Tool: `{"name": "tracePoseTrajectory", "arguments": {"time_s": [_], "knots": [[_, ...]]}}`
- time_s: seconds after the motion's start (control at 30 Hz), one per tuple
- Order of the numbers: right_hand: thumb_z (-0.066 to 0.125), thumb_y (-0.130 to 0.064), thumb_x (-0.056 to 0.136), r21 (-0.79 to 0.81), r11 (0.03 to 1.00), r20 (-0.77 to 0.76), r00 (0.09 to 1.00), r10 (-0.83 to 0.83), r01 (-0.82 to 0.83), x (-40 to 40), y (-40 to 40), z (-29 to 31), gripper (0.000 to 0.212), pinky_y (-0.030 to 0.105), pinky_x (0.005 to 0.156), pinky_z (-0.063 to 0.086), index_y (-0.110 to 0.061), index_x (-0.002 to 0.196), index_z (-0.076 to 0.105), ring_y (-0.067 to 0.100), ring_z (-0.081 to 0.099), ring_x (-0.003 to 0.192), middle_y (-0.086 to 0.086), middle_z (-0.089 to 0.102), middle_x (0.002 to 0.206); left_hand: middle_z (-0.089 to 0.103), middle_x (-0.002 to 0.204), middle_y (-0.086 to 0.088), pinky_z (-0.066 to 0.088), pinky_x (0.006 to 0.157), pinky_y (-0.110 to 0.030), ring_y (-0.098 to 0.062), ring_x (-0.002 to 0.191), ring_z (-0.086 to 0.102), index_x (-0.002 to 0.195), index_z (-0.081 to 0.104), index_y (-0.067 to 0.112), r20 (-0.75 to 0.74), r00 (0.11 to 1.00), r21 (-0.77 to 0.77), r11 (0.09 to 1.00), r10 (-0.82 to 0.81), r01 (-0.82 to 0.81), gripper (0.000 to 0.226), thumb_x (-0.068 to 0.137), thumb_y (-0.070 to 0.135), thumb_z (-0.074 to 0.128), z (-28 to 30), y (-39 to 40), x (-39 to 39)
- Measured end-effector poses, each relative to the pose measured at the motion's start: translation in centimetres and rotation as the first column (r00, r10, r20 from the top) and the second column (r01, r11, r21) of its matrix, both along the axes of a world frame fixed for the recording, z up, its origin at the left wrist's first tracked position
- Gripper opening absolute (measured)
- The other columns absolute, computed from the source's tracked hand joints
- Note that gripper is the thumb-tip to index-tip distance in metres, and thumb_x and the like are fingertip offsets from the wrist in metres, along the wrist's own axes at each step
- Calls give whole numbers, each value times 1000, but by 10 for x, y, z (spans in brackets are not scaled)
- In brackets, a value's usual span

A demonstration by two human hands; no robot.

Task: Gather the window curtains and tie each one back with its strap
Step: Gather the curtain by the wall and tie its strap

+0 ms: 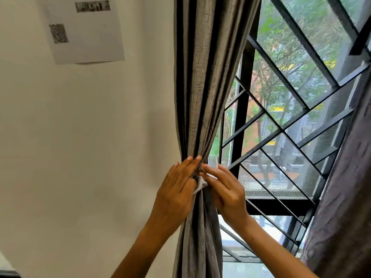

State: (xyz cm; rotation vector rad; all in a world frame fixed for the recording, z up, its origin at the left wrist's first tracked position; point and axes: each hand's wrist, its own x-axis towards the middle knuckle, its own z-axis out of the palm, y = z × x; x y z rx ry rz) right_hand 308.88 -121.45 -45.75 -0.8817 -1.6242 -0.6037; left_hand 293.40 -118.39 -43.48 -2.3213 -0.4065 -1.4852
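Handling: left curtain (202,81) looks soft and fairly heavy, folds apt to slide; best held at the cinched waist, where the bundle is narrowest.
Look: grey-brown, slubbed weave, deep vertical pleats, narrowing to my hands and flaring below.
Strap (200,184): pale band, only a short piece shows between my hands.
Left hand (176,189): fingers straight, pressed flat on the gather.
Right hand (224,189): fingertips pinch the strap end.
Position: against the wall (90,137), left of the window grille (291,121).
Right curtain (345,187): hangs loose, untied.
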Motion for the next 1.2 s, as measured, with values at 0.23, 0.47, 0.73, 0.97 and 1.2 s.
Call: {"name": "tracePoseTrajectory", "arguments": {"time_s": [0.23,0.47,0.73,0.97,1.2], "knots": [[54,-18,89,-135,982,41,991,-125,129,-1,1,7,16,34,107,31,-8,101,61,14,57,98,6,67,91,56,131,-13,10,117,-25,-17,131,37,132,40,9,-60,993,-191,975,100,-110,44,102,37,25,5,20,-1],[63,-19,71,-262,963,68,997,-47,63,4,-6,12,50,39,119,14,-14,117,44,15,51,105,2,56,100,52,139,2,23,117,-31,-5,130,45,137,45,15,75,997,-394,918,-12,40,44,95,27,47,10,15,-5],[66,-10,88,152,964,197,949,-245,217,16,3,25,14,50,106,35,-14,102,64,22,55,102,6,66,98,62,124,-1,46,99,-51,-17,118,52,132,47,29,274,961,-566,803,-30,186,43,91,39,49,13,8,3],[76,-8,80,274,949,319,915,-246,160,18,-2,34,19,34,79,42,-12,99,73,21,56,90,4,64,101,68,111,8,47,89,-17,-13,102,62,117,64,15,362,931,-623,731,-46,278,35,88,34,61,16,7,4],[63,-11,91,157,984,361,922,-141,89,8,-20,43,14,25,85,39,-9,87,77,15,64,92,2,73,96,72,89,-7,53,80,-22,-13,90,68,77,61,-4,750,659,-631,364,60,685,10,83,3,65,21,2,12]]}}
